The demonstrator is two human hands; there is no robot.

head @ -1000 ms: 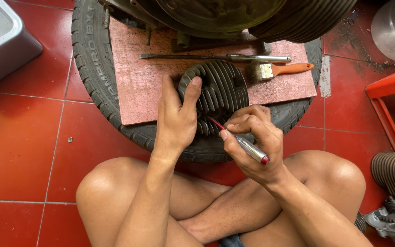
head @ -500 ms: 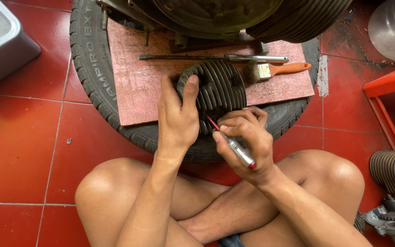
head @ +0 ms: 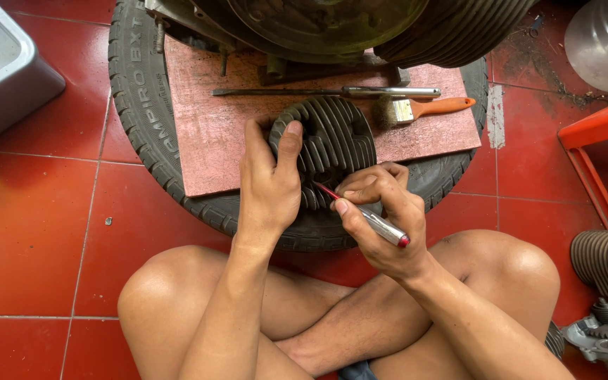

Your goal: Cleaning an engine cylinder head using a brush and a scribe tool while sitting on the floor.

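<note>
Left hand (head: pixel 270 184) grips one dark finned metal cylinder head (head: pixel 332 144), fingers wrapped over its rim; it rests on the pink board (head: pixel 209 134) across one black tyre (head: pixel 138 112). Right hand (head: pixel 381 218) pinches one red-tipped silver pen tool (head: pixel 371 219). Head likely heavy, rigid; hold by fins. One orange-handled brush (head: pixel 423 109).

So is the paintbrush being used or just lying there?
Lying unused. The paintbrush rests flat on the board, apart from both hands; the right hand holds a pen-like tool instead.
</note>
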